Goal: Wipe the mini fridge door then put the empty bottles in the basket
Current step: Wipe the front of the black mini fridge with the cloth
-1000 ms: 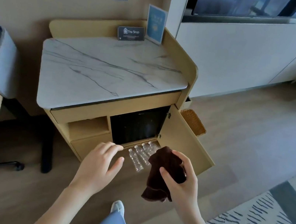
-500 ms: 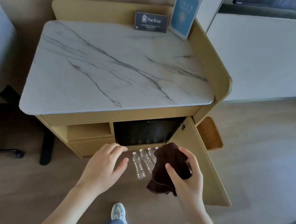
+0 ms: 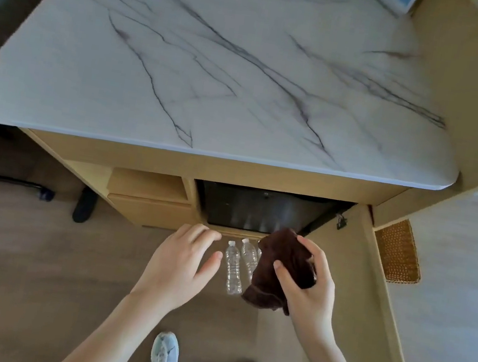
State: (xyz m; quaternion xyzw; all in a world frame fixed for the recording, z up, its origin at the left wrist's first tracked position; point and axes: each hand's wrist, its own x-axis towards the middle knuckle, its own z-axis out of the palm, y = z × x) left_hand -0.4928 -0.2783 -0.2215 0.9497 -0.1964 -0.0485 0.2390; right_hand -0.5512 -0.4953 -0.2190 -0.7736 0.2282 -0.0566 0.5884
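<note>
The black mini fridge door [image 3: 261, 211] sits in the cabinet recess under the marble top. My right hand [image 3: 307, 285] is shut on a dark brown cloth [image 3: 277, 268], held just below and in front of the fridge door. Clear empty bottles [image 3: 233, 266] lie side by side on the floor before the fridge; the cloth hides some of them. My left hand [image 3: 181, 262] hovers open to the left of the bottles, fingers spread, holding nothing. A woven basket [image 3: 398, 253] stands on the floor at the right, beyond the open wooden cabinet door [image 3: 370, 295].
The marble top [image 3: 219, 62] overhangs the fridge and fills the upper view. A wooden drawer unit [image 3: 147, 197] sits left of the fridge. Chair legs and a black base [image 3: 83, 206] stand at the left. My two shoes [image 3: 165, 360] are on the wooden floor below.
I have moved closer and leaned over the cabinet, so the top now fills the view. Both hands have stayed in front of the fridge, the cloth still in my right hand.
</note>
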